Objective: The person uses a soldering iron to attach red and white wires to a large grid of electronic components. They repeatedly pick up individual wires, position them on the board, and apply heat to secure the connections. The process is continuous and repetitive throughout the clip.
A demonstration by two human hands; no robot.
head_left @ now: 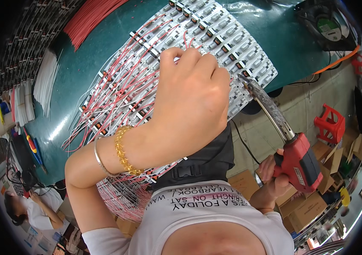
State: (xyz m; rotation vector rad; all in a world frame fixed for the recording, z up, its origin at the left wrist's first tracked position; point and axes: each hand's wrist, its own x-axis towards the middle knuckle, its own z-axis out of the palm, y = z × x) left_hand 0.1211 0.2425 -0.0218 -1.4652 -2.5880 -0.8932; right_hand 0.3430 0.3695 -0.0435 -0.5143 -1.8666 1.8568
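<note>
Soldering: likely joining wires to pads; steady each wire end, touch the heat briefly, and lift away cleanly without brushing neighbouring strands.
Right hand [279, 183]: wrapped around the handle of the red-and-black soldering gun [303, 163], right of the frame.
Left hand [193, 91]: curled above the board panel [253, 55]; its fingertips are hidden, so I cannot tell what it grips.
Tip [243, 79]: just beside the left hand's knuckles; contact with the board is unclear, and a wider gap from the skin would be safer.
Board panel: upper centre, rigid-looking, white, ridged with repeated small blocky parts.
Wires [123, 89]: thin, flexible, red and white, tangled over the panel's left side; combing them aside would help.
Barrel [278, 119]: slim metal tube, mottled and scorched-looking toward the tip.
Bench [72, 85]: smooth, glossy green, bearing a straight red wire bundle [91, 21] at upper left.
</note>
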